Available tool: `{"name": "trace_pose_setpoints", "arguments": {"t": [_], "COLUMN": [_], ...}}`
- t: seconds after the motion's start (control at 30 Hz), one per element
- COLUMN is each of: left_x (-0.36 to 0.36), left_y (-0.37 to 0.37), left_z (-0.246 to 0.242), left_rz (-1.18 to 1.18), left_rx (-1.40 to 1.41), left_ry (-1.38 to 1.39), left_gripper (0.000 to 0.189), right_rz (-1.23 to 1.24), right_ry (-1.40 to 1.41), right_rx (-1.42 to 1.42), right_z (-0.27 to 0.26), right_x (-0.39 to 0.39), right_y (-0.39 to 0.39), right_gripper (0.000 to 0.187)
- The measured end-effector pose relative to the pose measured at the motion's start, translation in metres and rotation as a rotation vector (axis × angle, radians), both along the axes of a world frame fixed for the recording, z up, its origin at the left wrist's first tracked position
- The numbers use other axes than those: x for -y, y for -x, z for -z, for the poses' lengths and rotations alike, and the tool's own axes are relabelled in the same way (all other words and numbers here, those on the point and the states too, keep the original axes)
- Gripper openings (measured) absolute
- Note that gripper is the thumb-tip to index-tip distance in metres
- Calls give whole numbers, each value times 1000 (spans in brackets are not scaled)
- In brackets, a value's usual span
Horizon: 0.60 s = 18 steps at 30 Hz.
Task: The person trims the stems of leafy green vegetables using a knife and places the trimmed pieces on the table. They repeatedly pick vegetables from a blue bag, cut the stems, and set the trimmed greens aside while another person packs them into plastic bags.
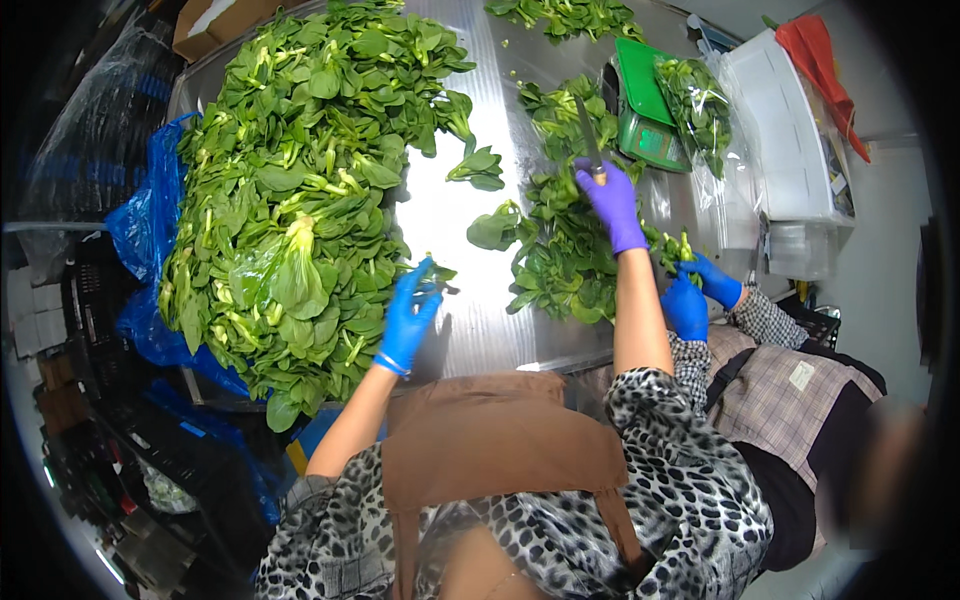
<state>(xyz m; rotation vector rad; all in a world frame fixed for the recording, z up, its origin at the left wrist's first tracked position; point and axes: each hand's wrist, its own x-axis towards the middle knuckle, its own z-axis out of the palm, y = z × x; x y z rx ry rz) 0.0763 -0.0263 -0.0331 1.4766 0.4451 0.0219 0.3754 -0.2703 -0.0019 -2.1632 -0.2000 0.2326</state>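
Note:
My left hand [409, 315], in a blue glove, is at the right edge of a large heap of leafy greens [292, 172]. Its fingers are spread, and a small green sprig [442, 274] is beside the fingertips; whether they touch it is unclear. A knife [587, 129] with a dark blade and light handle is gripped in my purple-gloved right hand [613, 201]. The blade points away from me, over a second pile of greens [566, 247]. Between the two piles lie a loose bunch [478, 168] and another leafy piece [495, 229] on the metal table [480, 330].
A green scale [652, 139] stands beyond my right hand, with bagged greens [697, 105] against it. At right, a co-worker's blue-gloved hands [694, 296] hold a small green bunch. A white foam box [784, 127] stands farther right. Blue plastic sheeting [154, 202] hangs at the table's left edge.

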Motion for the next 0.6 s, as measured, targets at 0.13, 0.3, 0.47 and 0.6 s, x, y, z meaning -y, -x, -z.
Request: {"name": "trace_pose_setpoints", "arguments": {"t": [0.13,0.3,0.47,0.6], "left_x": [-24,-1,6,9], "left_y": [22,47,83,69], "left_z": [-34,-41,23,12], "left_rz": [7,229,426,346], "left_rx": [-69,-365,-77,8], "left_ry": [-520,-848,-1336,-1295], "left_gripper": [68,59,45,35], "right_rz": [-131,-248,-29,142], "right_ry": [10,-427,-154,-111], "right_rx": [-85,-866,-185,16], "right_z": [8,35,102,90], "right_x": [-39,-53,-5,47], "right_y": [93,223,234,193], "right_gripper": [32,31,38,37]}}
